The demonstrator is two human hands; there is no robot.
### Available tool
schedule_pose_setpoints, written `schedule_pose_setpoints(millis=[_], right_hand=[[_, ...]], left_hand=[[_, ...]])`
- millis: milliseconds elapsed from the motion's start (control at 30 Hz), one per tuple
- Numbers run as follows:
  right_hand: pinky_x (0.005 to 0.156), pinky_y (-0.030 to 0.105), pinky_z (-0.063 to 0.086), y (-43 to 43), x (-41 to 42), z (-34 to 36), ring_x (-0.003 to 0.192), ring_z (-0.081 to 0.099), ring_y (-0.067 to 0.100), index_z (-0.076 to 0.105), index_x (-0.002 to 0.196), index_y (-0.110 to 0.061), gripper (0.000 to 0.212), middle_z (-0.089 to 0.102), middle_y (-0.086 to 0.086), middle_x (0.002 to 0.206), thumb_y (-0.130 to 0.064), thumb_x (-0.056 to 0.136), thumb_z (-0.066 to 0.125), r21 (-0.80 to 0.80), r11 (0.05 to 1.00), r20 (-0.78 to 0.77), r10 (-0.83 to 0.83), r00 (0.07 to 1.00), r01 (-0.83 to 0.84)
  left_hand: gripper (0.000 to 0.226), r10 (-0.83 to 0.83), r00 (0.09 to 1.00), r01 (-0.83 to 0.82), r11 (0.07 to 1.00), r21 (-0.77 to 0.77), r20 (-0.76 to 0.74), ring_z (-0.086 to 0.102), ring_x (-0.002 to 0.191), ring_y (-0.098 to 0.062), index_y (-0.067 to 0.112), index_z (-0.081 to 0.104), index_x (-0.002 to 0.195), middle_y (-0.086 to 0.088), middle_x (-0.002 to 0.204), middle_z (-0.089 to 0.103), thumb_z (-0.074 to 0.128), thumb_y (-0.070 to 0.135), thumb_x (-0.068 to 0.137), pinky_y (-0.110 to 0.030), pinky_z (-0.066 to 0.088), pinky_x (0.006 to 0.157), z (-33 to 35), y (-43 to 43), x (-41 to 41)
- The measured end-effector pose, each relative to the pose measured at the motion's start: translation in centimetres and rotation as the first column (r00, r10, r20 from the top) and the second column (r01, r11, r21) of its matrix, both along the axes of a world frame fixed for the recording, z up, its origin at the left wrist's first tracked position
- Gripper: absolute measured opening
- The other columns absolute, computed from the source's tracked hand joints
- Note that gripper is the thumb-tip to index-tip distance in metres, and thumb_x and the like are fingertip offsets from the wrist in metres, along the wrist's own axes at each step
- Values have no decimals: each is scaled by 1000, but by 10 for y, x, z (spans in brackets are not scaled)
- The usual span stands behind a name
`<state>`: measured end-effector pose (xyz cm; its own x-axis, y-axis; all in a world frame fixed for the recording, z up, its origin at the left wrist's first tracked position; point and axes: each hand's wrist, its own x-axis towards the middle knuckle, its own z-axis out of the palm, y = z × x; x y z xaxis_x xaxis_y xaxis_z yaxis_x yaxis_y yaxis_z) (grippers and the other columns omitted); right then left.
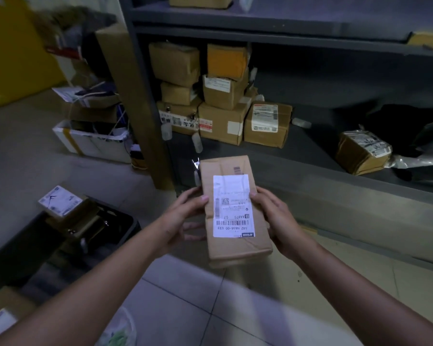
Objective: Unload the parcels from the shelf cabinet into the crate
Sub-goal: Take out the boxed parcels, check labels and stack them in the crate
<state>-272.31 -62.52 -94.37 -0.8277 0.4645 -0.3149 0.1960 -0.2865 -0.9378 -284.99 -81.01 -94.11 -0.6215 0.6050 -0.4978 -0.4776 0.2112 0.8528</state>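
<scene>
I hold a long brown cardboard parcel (235, 248) with a white shipping label in front of me, above the tiled floor. My left hand (183, 218) grips its left edge and my right hand (272, 218) grips its right edge, thumbs on top. The grey shelf cabinet (297, 156) stands ahead, with several brown parcels (220, 121) stacked on its lower shelf at the left and one taped parcel (362, 151) further right. The black crate (120, 231) sits on the floor at the lower left, holding a labelled parcel (63, 208).
A white open box (90, 143) with clutter and more cardboard boxes stand left of the cabinet's post (145, 121). A dark bag (410, 131) lies on the shelf at the right. Another box (6, 310) shows at the bottom left corner.
</scene>
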Motion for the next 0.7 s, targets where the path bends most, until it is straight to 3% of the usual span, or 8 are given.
schedule_pose_setpoints(millis=[133, 233, 367, 433, 567, 633, 700], right_hand=[[88, 46, 53, -18, -29, 11, 104, 70, 20, 69, 115, -32, 23, 75, -2, 110, -31, 93, 62, -15, 999, -10, 47, 999, -47], [93, 54, 51, -32, -57, 20, 108, 69, 24, 68, 116, -31, 23, 74, 1, 112, -31, 94, 60, -15, 994, -25, 105, 994, -105], [71, 32, 54, -55, -95, 34, 101, 71, 20, 66, 118, -33, 24, 74, 0, 111, -29, 95, 59, 22, 974, -48, 227, 973, -226], [78, 39, 58, -69, -113, 39, 102, 71, 17, 64, 119, -33, 26, 75, -2, 110, -29, 94, 61, 40, 956, -46, 294, 955, -292], [88, 46, 55, -100, -154, 39, 109, 69, 21, 66, 116, -36, 27, 74, -2, 113, -32, 90, 67, 62, 920, -30, 390, 921, -387], [81, 41, 56, -119, -176, 37, 109, 69, 20, 66, 116, -38, 28, 74, -3, 112, -34, 89, 68, 78, 896, -16, 440, 898, -438], [81, 41, 57, -141, -197, 33, 108, 69, 21, 66, 114, -39, 27, 75, -4, 109, -35, 87, 70, 87, 874, -4, 480, 877, -477]], left_hand=[[70, 56, 997, -56, 998, 4, -56, 66, 110, -21, 41, 52, 135, 1, 121, 70, 77, 44, 70, -43, 58, 78, 19, -25, -18], [68, 77, 992, -77, 997, 13, -96, 70, 97, -17, 41, 53, 133, -3, 124, 69, 78, 43, 69, -45, 57, 82, 33, -47, -40], [64, 119, 984, -115, 993, 40, -133, 71, 83, -13, 40, 53, 132, 1, 119, 71, 74, 40, 71, -36, 57, 66, 40, -84, -67], [66, 147, 978, -142, 989, 43, -150, 71, 89, -17, 39, 52, 134, 2, 117, 72, 73, 39, 72, -37, 57, 66, 43, -106, -81], [55, 202, 967, -200, 979, 30, -158, 67, 109, -27, 42, 59, 125, -1, 118, 72, 74, 42, 73, -49, 53, 89, 41, -152, -109], [49, 250, 957, -248, 968, 30, -147, 68, 103, -25, 40, 62, 122, -3, 118, 72, 76, 40, 75, -44, 55, 83, 37, -176, -120], [42, 307, 942, -304, 952, 45, -136, 70, 86, -17, 37, 63, 121, -1, 108, 73, 75, 34, 81, -37, 57, 73, 34, -199, -127]])
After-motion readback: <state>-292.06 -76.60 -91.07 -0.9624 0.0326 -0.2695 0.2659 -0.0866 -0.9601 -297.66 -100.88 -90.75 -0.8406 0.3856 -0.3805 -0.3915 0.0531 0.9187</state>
